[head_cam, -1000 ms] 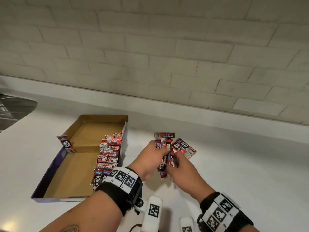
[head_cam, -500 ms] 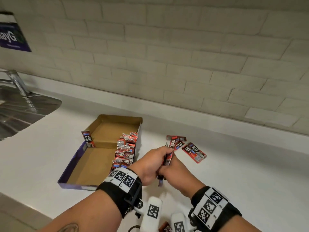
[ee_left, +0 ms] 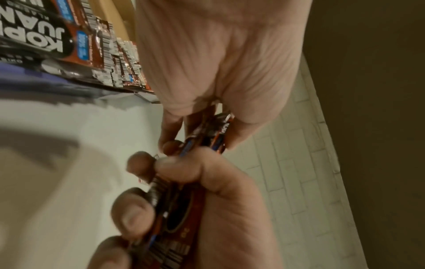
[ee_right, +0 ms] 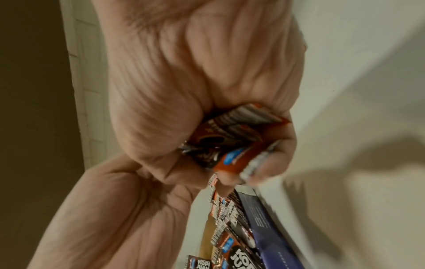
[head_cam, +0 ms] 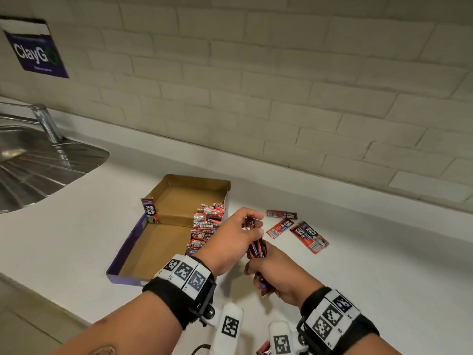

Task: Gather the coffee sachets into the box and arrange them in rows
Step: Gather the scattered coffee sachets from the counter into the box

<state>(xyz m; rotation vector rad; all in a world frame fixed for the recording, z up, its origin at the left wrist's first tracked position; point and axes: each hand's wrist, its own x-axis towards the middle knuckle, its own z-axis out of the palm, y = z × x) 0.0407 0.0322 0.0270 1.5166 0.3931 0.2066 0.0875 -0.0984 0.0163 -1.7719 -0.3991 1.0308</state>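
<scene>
An open cardboard box [head_cam: 163, 237] with purple sides lies on the white counter. A row of red coffee sachets [head_cam: 207, 226] stands along its right wall, and one sachet [head_cam: 149, 210] leans on its left wall. Just right of the box, both hands hold one stack of sachets [head_cam: 257, 248] edge-on above the counter. My left hand [head_cam: 253, 226] pinches its far end and my right hand [head_cam: 261, 267] grips its near end. The right wrist view shows fingers curled round the stack [ee_right: 232, 142]. Three loose sachets [head_cam: 308, 237] lie flat to the right.
A steel sink [head_cam: 38, 162] with a tap [head_cam: 47, 121] lies at the far left. The tiled wall [head_cam: 281, 98] runs behind and carries a purple sign [head_cam: 35, 49]. The counter's front edge cuts across the lower left. Another sachet [head_cam: 263, 348] peeks in at the bottom.
Both hands have lifted a gathered stack off the loose pile and drawn it nearer and towards the box, turning it edge-on. Three sachets stay on the counter.
</scene>
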